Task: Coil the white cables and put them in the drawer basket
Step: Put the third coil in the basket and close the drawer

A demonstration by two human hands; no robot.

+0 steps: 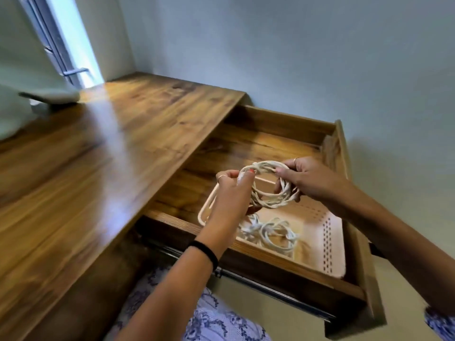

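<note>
Coil (268, 187) held above the basket (330, 244) in the open drawer (278, 124): left hand (231, 193) pinching the end, right hand (305, 178) curled round the loops. Could spring undone if released before tucking the end.

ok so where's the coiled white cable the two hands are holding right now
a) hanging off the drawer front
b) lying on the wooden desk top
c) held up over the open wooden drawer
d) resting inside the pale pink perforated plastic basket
c: the left hand and right hand both grip the coiled white cable in the air above the open wooden drawer, not yet down in the pale pink perforated plastic basket.
</note>
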